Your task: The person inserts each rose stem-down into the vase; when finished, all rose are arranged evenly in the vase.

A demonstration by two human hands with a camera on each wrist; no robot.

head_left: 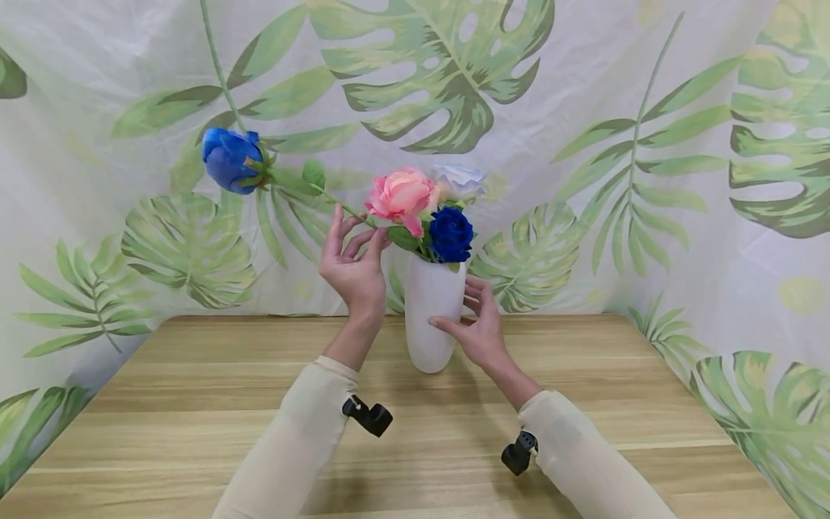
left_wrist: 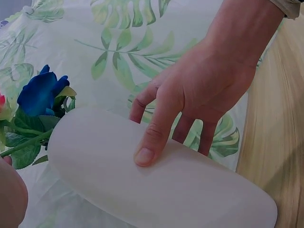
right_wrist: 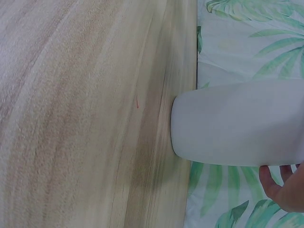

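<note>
A white vase [head_left: 433, 324] stands on the wooden table. My right hand [head_left: 478, 324] holds its right side, thumb across the front and fingers behind; the left wrist view also shows this right hand [left_wrist: 190, 95] on the vase. In the vase are a pink rose [head_left: 403, 198], a pale white-blue flower [head_left: 459, 180] and a dark blue rose [head_left: 450, 234]. My left hand [head_left: 357, 270] is left of the rim, its fingertips pinching the stem of a larger blue flower [head_left: 230, 160] that leans far out to the left. The stem's lower end is hidden among the other flowers.
The wood-grain table [head_left: 259, 404] ends just behind the vase. Beyond hangs a white cloth printed with green leaves [head_left: 415, 72]. A black camera mount sits on each sleeve, left mount [head_left: 368, 417] and right mount [head_left: 519, 453].
</note>
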